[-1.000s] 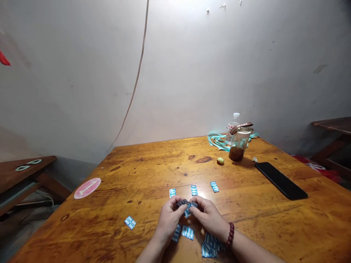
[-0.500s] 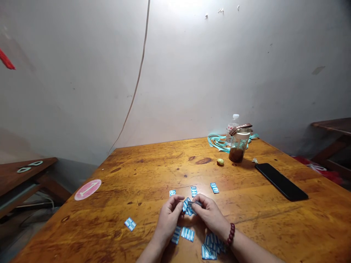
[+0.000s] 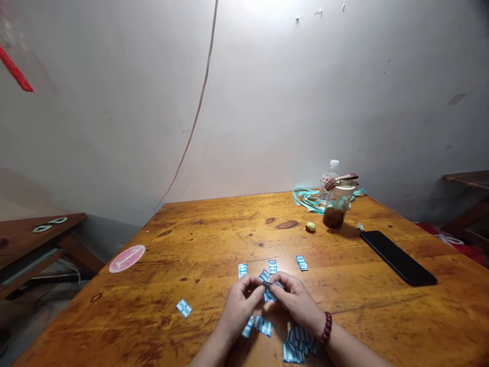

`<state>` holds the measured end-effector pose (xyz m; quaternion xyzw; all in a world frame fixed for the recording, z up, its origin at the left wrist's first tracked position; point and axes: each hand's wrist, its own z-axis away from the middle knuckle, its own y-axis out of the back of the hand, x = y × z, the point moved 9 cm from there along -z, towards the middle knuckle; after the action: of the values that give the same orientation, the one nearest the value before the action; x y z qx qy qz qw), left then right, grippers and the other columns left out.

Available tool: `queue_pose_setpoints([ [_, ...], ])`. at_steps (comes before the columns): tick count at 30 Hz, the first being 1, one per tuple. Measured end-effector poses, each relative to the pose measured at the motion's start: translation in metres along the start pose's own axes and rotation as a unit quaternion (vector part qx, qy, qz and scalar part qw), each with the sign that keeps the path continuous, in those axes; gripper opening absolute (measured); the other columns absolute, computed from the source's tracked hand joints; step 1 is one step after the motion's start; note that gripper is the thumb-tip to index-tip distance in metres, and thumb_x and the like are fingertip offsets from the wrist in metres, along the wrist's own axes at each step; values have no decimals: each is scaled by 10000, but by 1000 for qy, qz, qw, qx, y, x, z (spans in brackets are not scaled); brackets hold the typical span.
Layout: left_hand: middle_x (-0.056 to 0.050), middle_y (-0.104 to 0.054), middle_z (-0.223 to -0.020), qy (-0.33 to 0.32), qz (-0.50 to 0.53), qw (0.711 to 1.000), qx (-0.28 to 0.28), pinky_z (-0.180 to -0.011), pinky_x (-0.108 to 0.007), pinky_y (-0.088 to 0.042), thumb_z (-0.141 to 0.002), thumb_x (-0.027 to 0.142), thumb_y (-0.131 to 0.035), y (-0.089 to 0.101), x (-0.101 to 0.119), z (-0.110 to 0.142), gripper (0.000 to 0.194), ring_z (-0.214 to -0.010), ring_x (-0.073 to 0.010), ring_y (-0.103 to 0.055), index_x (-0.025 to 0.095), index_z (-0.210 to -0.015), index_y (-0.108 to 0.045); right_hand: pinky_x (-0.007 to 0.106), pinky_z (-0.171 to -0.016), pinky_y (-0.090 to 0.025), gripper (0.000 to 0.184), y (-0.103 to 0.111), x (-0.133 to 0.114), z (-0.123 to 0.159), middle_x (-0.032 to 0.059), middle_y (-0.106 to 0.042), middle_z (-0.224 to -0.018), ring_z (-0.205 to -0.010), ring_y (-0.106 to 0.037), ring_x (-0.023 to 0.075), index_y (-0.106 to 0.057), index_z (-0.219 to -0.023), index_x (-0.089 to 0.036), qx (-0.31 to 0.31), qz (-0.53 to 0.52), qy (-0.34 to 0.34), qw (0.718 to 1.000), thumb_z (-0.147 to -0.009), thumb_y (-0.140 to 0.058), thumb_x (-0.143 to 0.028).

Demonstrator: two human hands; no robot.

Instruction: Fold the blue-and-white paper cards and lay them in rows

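Note:
My left hand [image 3: 240, 306] and my right hand [image 3: 298, 303] meet above the near edge of a wooden table [image 3: 214, 234]. Both pinch a few small blue-and-white cards [image 3: 268, 286] held between the fingertips. My right wrist wears a dark red bead bracelet [image 3: 327, 329]. Under my hands lie more of these cards [image 3: 263, 326], and a loose pile of them [image 3: 296, 346] sits beneath my right wrist. Three single cards, one at the left [image 3: 242, 269], one in the middle [image 3: 272, 265] and one at the right [image 3: 301, 262], lie in a row just beyond my fingers. Another card [image 3: 184, 308] lies alone to the left.
A black phone [image 3: 398, 257] lies at the right. At the back right stand a jar of brown liquid [image 3: 336, 204], a clear plastic bottle [image 3: 329, 176] and a teal lanyard [image 3: 307, 198], with a small yellow-green object [image 3: 310, 226] nearby. A pink round sticker [image 3: 127, 258] is at the left edge.
My hands stay together while the held cards shift and fan slightly between my fingertips. The camera view has drifted a little; the cards on the table have not moved.

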<state>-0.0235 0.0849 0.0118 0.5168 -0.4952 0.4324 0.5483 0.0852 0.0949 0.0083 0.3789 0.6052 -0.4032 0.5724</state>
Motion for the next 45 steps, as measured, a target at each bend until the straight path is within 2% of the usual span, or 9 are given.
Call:
queue_pose_setpoints([
  [8, -59, -599, -842, -66, -60, 996, 12, -690, -254, -407, -718, 289, -547, 1, 16, 2, 214, -770, -176, -533, 173, -881, -620, 180, -515, -336, 210, -3, 2, 0, -31, -457, -610, -548, -397, 77, -532, -712, -149, -11, -1, 5, 1000, -730, -526, -359],
  [12, -50, -593, -736, -89, -100, 991, -5, -683, -253, -391, -734, 296, -526, -1, 23, 3, 176, -725, -170, -524, 169, -714, -647, 186, -542, -345, 191, -2, 0, 0, -36, -457, -608, -555, -403, 80, -527, -693, -152, -9, 1, 8, 1000, -722, -541, -341],
  [16, -27, -576, -658, -1, 8, 1000, 15, -599, -224, -379, -699, 339, -568, 7, -1, -2, 207, -627, -137, -502, 144, -661, -626, 186, -555, -343, 153, 3, 0, -1, -35, -462, -632, -584, -413, 84, -526, -714, -157, 5, 2, 21, 1000, -724, -543, -308],
  [19, 8, -522, -581, 78, 120, 989, 26, -516, -185, -344, -670, 347, -606, 10, -23, -4, 217, -530, -86, -449, 131, -683, -597, 183, -545, -330, 131, 7, 2, -2, -35, -452, -628, -588, -402, 85, -524, -705, -155, 24, 22, 29, 999, -734, -530, -283],
  [22, 33, -462, -542, 90, 148, 985, 29, -478, -161, -303, -671, 344, -612, 10, -29, -4, 228, -490, -55, -393, 123, -654, -561, 181, -530, -319, 116, 8, 3, -2, -38, -433, -612, -574, -382, 80, -517, -698, -152, 28, 28, 30, 999, -739, -519, -261],
  [27, 51, -410, -518, 64, 98, 992, 40, -465, -165, -267, -697, 357, -583, 11, -24, -6, 252, -480, -53, -340, 124, -622, -521, 182, -529, -315, 82, 7, -1, 0, -38, -429, -609, -567, -374, 79, -519, -706, -153, 24, 35, 35, 998, -740, -504, -226],
  [31, 33, -458, -553, 16, 8, 998, 68, -505, -180, -298, -690, 341, -589, 16, -15, -6, 234, -533, -77, -390, 124, -621, -534, 195, -577, -340, 77, 6, -10, 2, -26, -470, -651, -611, -411, 93, -534, -730, -159, 21, 61, 56, 996, -749, -473, -202],
  [38, 1, -514, -598, -4, -60, 998, 7, -537, -205, -335, -737, 342, -520, 2, -8, -2, 250, -578, -111, -448, 124, -623, -566, 186, -522, -327, 97, 5, -16, 6, -36, -461, -614, -566, -400, 90, -528, -734, -170, 26, 143, 71, 987, -763, -439, -193],
  [45, -23, -564, -652, -50, -126, 991, -3, -584, -220, -356, -737, 309, -523, -3, 8, 0, 216, -632, -138, -491, 135, -631, -596, 196, -571, -361, 86, 5, -18, 5, -23, -503, -680, -620, -444, 101, -526, -783, -171, 26, 149, 77, 985, -759, -443, -179],
])
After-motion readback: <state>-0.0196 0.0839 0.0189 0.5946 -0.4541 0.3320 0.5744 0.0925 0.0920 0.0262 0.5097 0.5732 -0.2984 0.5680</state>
